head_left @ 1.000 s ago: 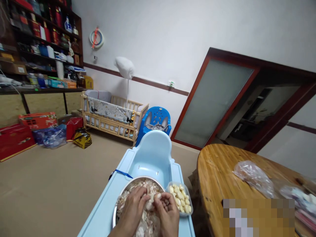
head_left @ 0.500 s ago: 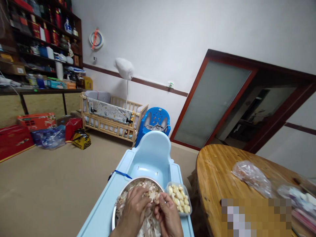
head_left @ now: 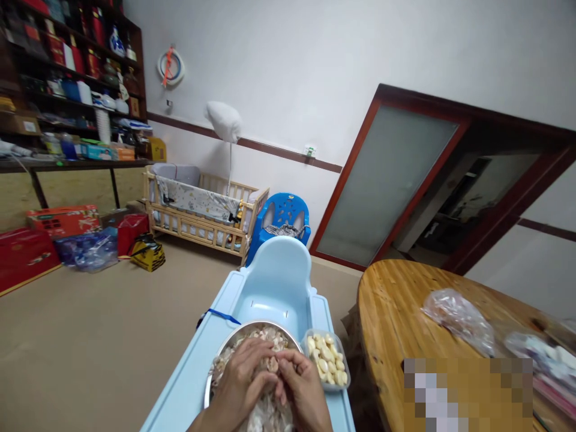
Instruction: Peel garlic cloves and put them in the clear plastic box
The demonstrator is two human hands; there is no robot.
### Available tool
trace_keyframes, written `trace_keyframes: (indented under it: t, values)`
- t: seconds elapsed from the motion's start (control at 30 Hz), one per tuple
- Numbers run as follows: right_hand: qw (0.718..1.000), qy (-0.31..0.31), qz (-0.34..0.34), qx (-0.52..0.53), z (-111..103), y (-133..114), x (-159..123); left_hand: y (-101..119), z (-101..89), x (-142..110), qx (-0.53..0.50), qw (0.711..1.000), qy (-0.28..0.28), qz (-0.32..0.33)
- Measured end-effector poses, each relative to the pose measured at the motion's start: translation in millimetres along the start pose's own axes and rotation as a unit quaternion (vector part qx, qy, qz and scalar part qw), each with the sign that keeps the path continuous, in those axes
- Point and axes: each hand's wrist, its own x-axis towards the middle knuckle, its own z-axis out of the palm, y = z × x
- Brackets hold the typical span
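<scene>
My left hand (head_left: 243, 379) and my right hand (head_left: 303, 384) meet over a round metal bowl (head_left: 208, 390). Between their fingertips is a garlic clove (head_left: 272, 363) with pinkish-brown skin, pinched from both sides. Papery garlic skins (head_left: 275, 337) fill the bowl, partly hidden beneath my hands. Just right of the bowl, a clear plastic container (head_left: 336, 388) holds many peeled, pale yellow garlic cloves (head_left: 327, 355). Both vessels rest on the light blue tray (head_left: 175, 390) of a child's high chair (head_left: 279, 273).
A wooden table (head_left: 387, 312) with a plastic bag (head_left: 459, 318) on it stands close on the right. Behind the high chair are a blue child's seat (head_left: 281, 210) and a wooden crib (head_left: 198, 231). Bags and boxes (head_left: 67, 222) lie on the floor at left.
My right hand has shifted slightly left and up, closer to my left fingers. The clove now sits between both hands' fingertips. The view has tilted a little.
</scene>
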Motion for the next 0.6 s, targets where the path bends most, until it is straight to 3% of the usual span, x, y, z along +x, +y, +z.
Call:
trace_keyframes:
  t: [0.17,0.3,0.43,0.6]
  values:
    - [0.99,0.037,-0.082,-0.112,-7,-9,7,-3,-7.2,-1,0.01,0.997,0.028,-0.077]
    - [0.969,0.01,-0.139,-0.205,-9,-14,9,-5,-7.5,-2,0.002,0.997,0.042,-0.07]
    - [0.924,0.008,-0.226,-0.31,-7,-16,5,-6,-6.5,-2,-0.018,0.997,0.05,-0.055]
    - [0.889,0.015,-0.343,-0.304,1,-23,-3,-9,-6.3,-4,-0.058,0.996,0.03,-0.06]
